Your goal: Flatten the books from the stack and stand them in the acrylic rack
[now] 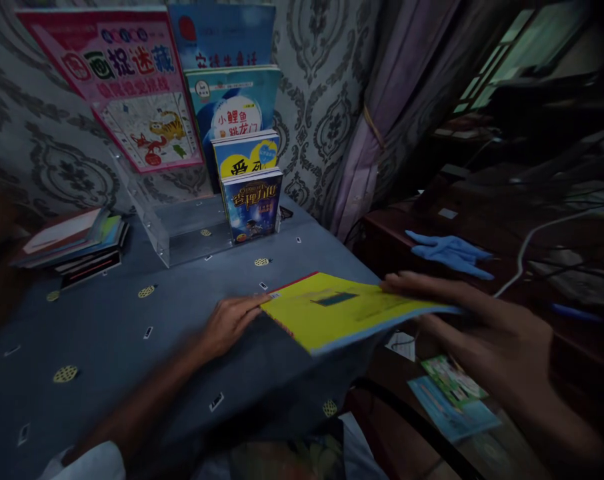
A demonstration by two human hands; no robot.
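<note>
A thin yellow book (335, 310) with a red spine edge and a light blue border is held between my two hands, over the front edge of the table. My left hand (232, 323) grips its left corner with closed fingers. On the other end my right hand (487, 333) has its fingers above and its thumb below the cover, slightly blurred. Beyond the book stands a clear plastic rack (152, 230). It holds a pink picture book (132, 93), a teal book (245, 100), a yellow-and-blue book (247, 159) and a small dark blue book (253, 205).
A stack of books (77, 243) lies on the blue tablecloth (147, 360) at left. To the right, a blue glove (447, 252) and a white cable (522, 257) are on a dark red surface. Below lie colourful booklets (455, 397). A purple curtain (382, 93) hangs behind.
</note>
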